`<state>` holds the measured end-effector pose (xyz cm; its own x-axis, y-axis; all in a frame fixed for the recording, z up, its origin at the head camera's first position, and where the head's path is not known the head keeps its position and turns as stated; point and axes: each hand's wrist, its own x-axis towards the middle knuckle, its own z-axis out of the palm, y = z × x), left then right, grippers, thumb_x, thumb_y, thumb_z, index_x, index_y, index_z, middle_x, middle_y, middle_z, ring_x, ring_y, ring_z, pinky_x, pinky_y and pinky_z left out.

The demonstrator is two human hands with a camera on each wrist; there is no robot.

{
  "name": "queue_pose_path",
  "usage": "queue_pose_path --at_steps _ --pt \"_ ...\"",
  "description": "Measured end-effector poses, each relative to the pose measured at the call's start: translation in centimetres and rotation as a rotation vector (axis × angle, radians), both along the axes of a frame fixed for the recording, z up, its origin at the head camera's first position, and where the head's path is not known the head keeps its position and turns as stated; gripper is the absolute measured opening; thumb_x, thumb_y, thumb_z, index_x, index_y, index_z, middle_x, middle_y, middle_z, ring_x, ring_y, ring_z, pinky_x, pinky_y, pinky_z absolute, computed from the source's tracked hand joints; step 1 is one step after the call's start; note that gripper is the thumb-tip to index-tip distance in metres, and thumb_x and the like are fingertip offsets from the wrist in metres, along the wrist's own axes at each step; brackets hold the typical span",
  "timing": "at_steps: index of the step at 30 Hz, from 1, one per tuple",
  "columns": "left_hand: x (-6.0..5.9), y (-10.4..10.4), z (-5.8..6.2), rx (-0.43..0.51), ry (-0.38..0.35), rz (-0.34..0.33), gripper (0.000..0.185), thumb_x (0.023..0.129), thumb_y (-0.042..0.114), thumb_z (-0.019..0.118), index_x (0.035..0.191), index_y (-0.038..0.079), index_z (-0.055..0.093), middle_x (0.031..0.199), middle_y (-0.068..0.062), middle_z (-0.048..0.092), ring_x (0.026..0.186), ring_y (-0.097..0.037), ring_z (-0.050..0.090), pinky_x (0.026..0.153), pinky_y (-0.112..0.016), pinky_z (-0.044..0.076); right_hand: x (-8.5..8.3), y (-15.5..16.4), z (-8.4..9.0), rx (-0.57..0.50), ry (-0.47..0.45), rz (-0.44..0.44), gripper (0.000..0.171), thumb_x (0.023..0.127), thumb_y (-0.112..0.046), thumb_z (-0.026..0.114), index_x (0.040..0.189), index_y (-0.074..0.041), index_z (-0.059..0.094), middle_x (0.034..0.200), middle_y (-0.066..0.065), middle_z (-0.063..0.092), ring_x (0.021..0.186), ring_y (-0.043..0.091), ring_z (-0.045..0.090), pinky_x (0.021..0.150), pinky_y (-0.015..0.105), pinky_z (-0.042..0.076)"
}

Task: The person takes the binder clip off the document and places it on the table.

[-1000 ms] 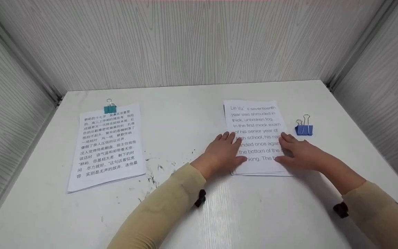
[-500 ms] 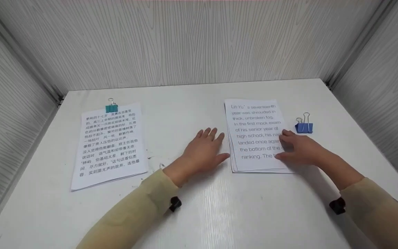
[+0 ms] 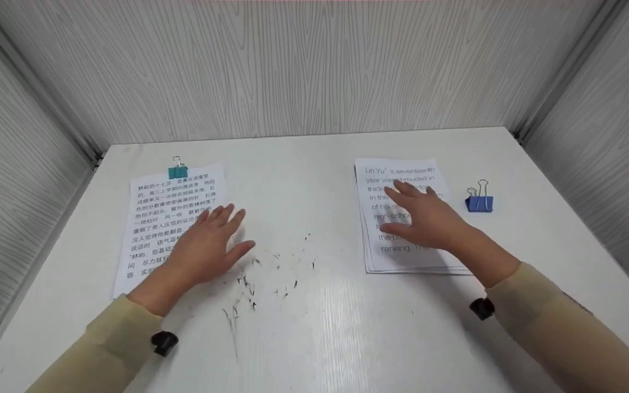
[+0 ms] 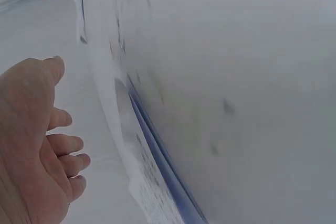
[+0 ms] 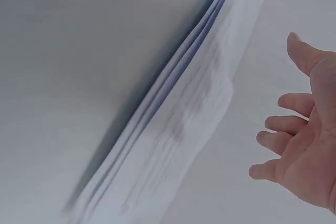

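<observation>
My left hand [image 3: 202, 248] hovers over the right part of a stack of paper [image 3: 153, 218] with Chinese print, covering some of its lines. A teal binder clip [image 3: 178, 172] grips that stack's top edge. Over a second paper stack [image 3: 402, 259], printed in English, my right hand [image 3: 426, 218] is raised with fingers spread. In the right wrist view the English stack [image 5: 178, 114] lies below the hand, apart from it, its sheets slightly fanned at the edge. Both hands hold nothing. A blue binder clip [image 3: 479, 203] stands to the right of the English stack.
Dark scuff marks [image 3: 246, 289] streak the white table [image 3: 320, 327] between the two stacks. Wood-grain panels rise at the back [image 3: 303, 65] and on both sides. A black wrist camera [image 3: 164, 343] sits on the left sleeve, another [image 3: 481, 308] on the right.
My left hand has left the English stack and moved left over the Chinese-printed one. My right hand has lifted from the right edge and shifted left above the English stack.
</observation>
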<state>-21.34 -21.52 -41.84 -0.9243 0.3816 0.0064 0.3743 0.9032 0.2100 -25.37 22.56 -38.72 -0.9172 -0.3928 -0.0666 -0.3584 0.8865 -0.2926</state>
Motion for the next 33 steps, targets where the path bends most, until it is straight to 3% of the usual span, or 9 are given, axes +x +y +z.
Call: queue_pose_path --at_steps 5,16,24,33 --pt "0.3 -4.7 0.2 -0.031 0.037 0.054 0.077 0.109 0.049 0.055 0.163 -0.002 0.037 0.167 -0.031 0.030 0.154 -0.050 0.028 0.126 -0.062 0.017 -0.8 -5.6 0.0 0.013 0.048 0.107 0.087 0.100 -0.056 0.069 0.169 -0.018 0.032 0.176 0.008 0.021 0.161 0.031 0.021 0.129 0.058 0.011" --pt "1.1 -12.4 -1.4 -0.064 -0.032 0.173 0.090 0.106 0.061 0.053 0.162 -0.006 0.032 0.165 -0.038 0.025 0.152 -0.059 0.023 0.124 -0.067 0.016 -1.0 -16.5 -1.5 0.071 0.074 0.318 0.088 0.102 -0.061 0.061 0.171 -0.020 0.024 0.176 0.007 0.018 0.162 0.032 0.016 0.128 0.062 0.013" --pt "1.5 -14.8 -1.3 -0.061 -0.096 0.197 0.098 0.103 0.069 0.052 0.162 -0.006 0.033 0.165 -0.038 0.023 0.152 -0.060 0.020 0.124 -0.068 0.014 0.1 -22.4 -1.9 0.118 0.049 0.353 0.089 0.102 -0.065 0.060 0.172 -0.027 0.021 0.177 0.001 0.015 0.163 0.027 0.011 0.128 0.060 0.012" --pt "1.7 -15.7 -0.8 -0.073 -0.102 0.200 0.098 0.102 0.069 0.055 0.163 -0.005 0.033 0.166 -0.037 0.025 0.152 -0.059 0.021 0.122 -0.070 0.018 0.3 -25.8 -1.9 0.168 0.031 0.389 0.088 0.101 -0.065 0.060 0.172 -0.030 0.020 0.178 -0.003 0.013 0.163 0.023 0.011 0.129 0.057 0.012"
